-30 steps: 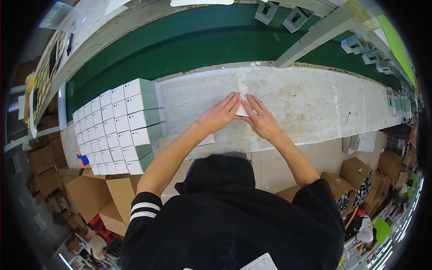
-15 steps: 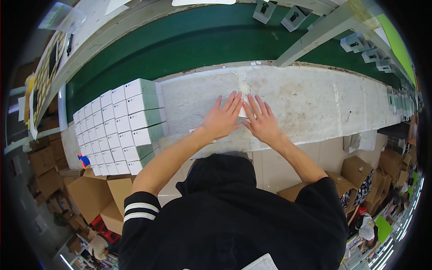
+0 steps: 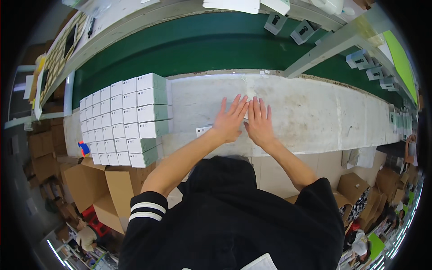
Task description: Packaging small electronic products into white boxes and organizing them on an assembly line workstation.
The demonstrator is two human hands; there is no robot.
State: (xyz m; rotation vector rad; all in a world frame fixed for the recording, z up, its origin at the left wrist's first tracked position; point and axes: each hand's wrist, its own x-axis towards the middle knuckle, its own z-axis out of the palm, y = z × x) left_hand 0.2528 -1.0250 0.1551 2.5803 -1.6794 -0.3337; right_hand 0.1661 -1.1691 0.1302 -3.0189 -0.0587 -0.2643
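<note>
Side by side over the white work surface, my left hand (image 3: 230,120) and my right hand (image 3: 260,122) lie palm down with fingers stretched out and thumbs toward each other. Between them shows a sliver of a small white item (image 3: 246,115); the hands cover the rest, so its kind cannot be made out. Both hands appear to press on it rather than grip it. Close to my left wrist lies a white box (image 3: 203,130), partly hidden by the forearm. Further left stands a stacked block of white boxes with pale green sides (image 3: 130,114).
Beyond the worktop (image 3: 306,108) runs a green conveyor belt (image 3: 180,51) carrying several small boxes (image 3: 303,31) at the right. A white post (image 3: 317,50) rises at its edge. Open cartons (image 3: 90,186) stand at lower left, more (image 3: 353,186) at right. A blue-and-red tape dispenser (image 3: 83,148) sits beside the stack.
My hands have drawn slightly closer together, and less of the white item shows between them. The whole view has shifted a little, uncovering more of the box by my left wrist.
</note>
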